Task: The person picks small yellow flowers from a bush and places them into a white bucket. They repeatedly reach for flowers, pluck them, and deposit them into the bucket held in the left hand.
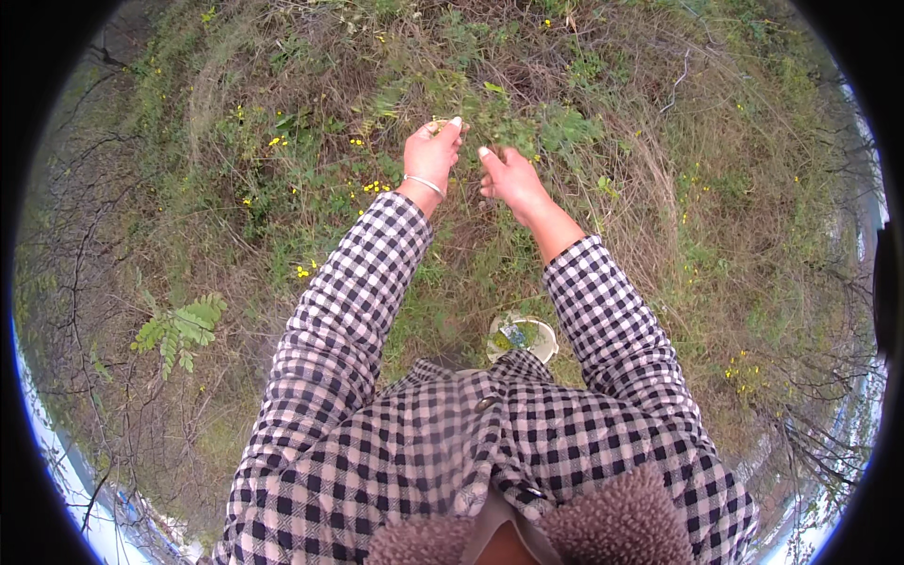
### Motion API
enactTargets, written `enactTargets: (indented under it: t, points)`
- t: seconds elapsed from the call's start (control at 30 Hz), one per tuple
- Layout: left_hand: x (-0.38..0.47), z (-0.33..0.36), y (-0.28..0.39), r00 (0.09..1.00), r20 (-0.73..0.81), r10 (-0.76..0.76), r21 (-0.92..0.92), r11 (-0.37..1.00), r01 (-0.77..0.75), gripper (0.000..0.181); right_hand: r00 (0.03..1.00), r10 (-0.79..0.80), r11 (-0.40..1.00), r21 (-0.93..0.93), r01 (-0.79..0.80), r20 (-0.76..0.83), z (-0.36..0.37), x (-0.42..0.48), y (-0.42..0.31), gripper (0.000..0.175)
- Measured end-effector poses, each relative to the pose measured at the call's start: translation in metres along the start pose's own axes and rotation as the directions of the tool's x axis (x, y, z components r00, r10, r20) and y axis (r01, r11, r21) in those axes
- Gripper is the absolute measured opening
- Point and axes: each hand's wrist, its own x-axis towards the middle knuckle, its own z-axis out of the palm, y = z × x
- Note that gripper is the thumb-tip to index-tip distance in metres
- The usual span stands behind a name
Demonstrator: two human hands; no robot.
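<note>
Both hands reach out over wild grass and low green plants. My left hand (432, 157), with a thin pale bracelet at the wrist, has thumb and fingers pinched on a thin green plant stem (441, 123). Just right of it, a little lower, is my right hand (512, 180), its thumb against its curled fingers beside blurred green foliage (503, 126); whether it holds any of that is unclear. Below the hands, close to my body, a white bucket (548, 345) stands on the ground with green plant matter and a small bluish item inside. My jacket hides part of it.
Yellow flowers (376, 186) dot the grass on both sides. A leafy green sprig (185, 328) rises at the lower left. Bare branches (78, 282) line the left rim, and more twigs (812, 438) show at the lower right. Dry grass stalks (657, 183) lean right of my hands.
</note>
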Motion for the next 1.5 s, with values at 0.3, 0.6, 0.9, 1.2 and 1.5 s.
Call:
enactTargets:
  t: [0.3,0.6,0.9,1.2,1.5]
  points:
    - [-0.021,0.0,-0.01,0.992,-0.094,0.084,-0.081,0.992,-0.092,0.012,0.551,-0.834,0.481,-0.46,0.746,0.024,0.006,-0.022,-0.053,0.035]
    - [-0.017,-0.016,-0.021,0.982,-0.077,0.175,0.173,0.972,-0.159,0.012,0.713,-0.606,0.513,-0.511,0.69,0.354,-0.003,0.017,-0.053,0.021]
    - [-0.024,-0.045,-0.005,0.905,0.342,-0.255,-0.352,0.858,0.375,0.064,0.652,-0.676,0.573,-0.311,0.758,0.345,-0.016,0.015,-0.049,0.012]
    - [-0.015,-0.042,-0.003,0.907,0.34,-0.249,0.239,0.956,0.173,0.024,0.613,-0.597,0.416,-0.454,0.788,0.517,-0.012,0.016,-0.035,0.01]
    - [-0.049,-0.043,-0.019,0.999,0.048,-0.023,0.585,0.811,-0.01,0.02,0.606,-0.535,0.43,-0.428,0.795,0.588,-0.007,0.006,-0.034,0.011]
